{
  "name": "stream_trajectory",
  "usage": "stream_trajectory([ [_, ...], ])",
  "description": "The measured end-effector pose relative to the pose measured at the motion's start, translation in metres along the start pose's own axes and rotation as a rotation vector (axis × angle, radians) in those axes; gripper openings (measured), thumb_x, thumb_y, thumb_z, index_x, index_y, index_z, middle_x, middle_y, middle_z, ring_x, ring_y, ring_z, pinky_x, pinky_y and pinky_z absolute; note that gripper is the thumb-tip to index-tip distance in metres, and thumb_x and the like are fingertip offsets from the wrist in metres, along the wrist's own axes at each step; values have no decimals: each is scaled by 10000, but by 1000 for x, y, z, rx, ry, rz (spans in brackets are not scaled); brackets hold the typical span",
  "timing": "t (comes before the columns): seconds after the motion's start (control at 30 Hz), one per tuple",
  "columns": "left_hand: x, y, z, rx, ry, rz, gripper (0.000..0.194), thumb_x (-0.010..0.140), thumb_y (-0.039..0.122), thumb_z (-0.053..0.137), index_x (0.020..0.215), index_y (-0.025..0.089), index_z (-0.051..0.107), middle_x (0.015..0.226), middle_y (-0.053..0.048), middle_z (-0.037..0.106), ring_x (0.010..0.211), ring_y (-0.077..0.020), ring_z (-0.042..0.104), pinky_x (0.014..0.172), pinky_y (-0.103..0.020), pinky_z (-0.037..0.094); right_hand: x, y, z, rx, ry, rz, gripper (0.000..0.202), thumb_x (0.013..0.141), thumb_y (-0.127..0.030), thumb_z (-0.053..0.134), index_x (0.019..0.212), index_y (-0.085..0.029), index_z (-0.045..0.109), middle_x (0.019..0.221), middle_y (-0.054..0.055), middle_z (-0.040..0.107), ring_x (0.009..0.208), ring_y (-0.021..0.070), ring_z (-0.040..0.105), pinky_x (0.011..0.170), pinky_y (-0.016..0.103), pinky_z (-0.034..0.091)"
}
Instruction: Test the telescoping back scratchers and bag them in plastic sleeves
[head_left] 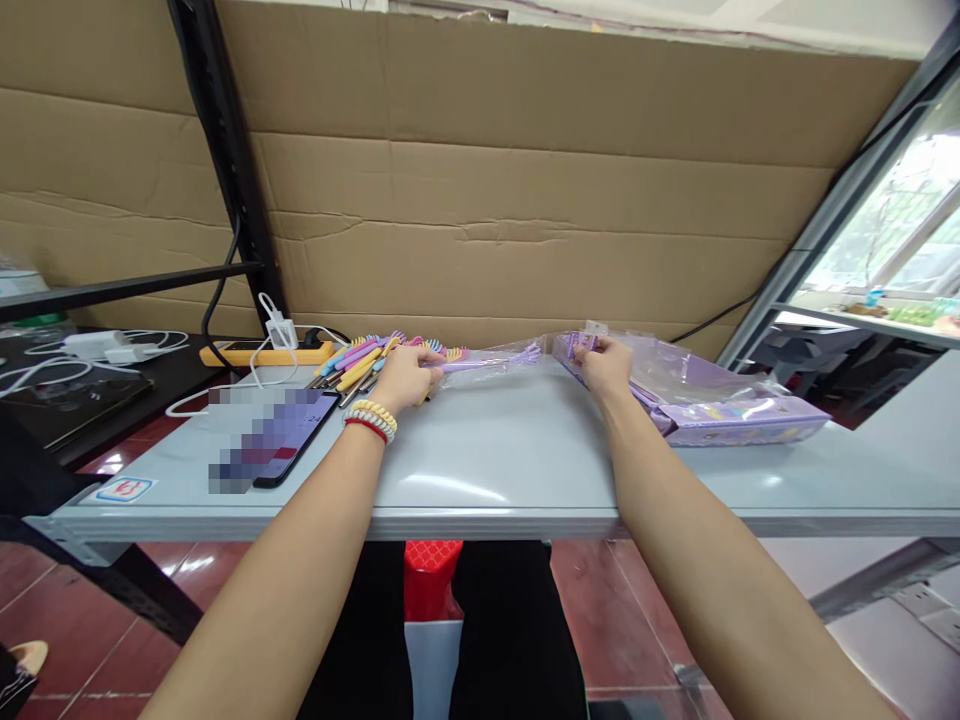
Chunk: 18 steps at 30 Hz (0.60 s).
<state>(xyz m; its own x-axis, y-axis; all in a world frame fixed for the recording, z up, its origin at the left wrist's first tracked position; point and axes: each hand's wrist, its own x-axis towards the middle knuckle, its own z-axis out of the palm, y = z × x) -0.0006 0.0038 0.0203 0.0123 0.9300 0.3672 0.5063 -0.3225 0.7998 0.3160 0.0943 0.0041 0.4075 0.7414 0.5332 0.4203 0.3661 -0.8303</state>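
At the back of the table my left hand (409, 378) is closed on a purple claw-ended stick, which looks like a back scratcher (480, 364), inside a clear plastic sleeve (499, 352). Its claw end points right. Beside and behind this hand lies a pile of similar sticks (358, 362) in yellow, purple, pink and blue, some with metal rods. My right hand (606, 368) pinches a small purple piece with a clear tab (585, 341) over the left end of a purple box (750, 418). Clear film (675, 372) covers part of that box. The fingers partly hide the small piece.
A phone (300, 440) lies at the left of the grey table (495, 470), with a white cable near it. Behind are a yellow power strip (262, 354) with a white charger (281, 330) and a cardboard wall (525, 190). Metal posts stand on both sides.
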Motion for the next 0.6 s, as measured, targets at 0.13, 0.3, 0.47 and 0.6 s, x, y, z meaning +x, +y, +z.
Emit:
stream_trajectory([
  [0.13, 0, 0, 0, 3, 11, -7, 283, 688, 148, 618, 945, 99, 725, 760, -73, 706, 662, -165, 614, 678, -296, 485, -9, -14, -2, 54, 62, 154, 198, 470, -220, 727, 596, -162, 585, 534, -19, 567, 482, 119, 508, 467, 249, 411],
  [0.3, 1, 0, 1, -3, 2, 3, 283, 695, 155, 610, 949, 99, 723, 734, -70, 695, 622, -154, 598, 609, -275, 465, -15, -23, -3, 72, 48, 191, 278, 409, -177, 755, 545, -182, 513, 501, -32, 538, 450, 103, 464, 422, 231, 360],
  [0.47, 0, 0, 2, -24, -6, -9, 294, 690, 153, 620, 961, 95, 718, 673, -52, 673, 568, -139, 572, 555, -256, 440, -15, -20, -1, 134, 16, 158, 393, 350, -203, 803, 544, -186, 462, 497, -54, 504, 467, 92, 459, 442, 229, 375],
  [0.6, 0, -1, 1, -40, 27, -16, 276, 693, 141, 623, 947, 94, 720, 689, -56, 682, 594, -142, 585, 593, -261, 458, -18, -24, -1, 206, -106, 38, 439, 332, -250, 835, 551, -186, 459, 492, -74, 459, 471, 70, 433, 456, 223, 395],
])
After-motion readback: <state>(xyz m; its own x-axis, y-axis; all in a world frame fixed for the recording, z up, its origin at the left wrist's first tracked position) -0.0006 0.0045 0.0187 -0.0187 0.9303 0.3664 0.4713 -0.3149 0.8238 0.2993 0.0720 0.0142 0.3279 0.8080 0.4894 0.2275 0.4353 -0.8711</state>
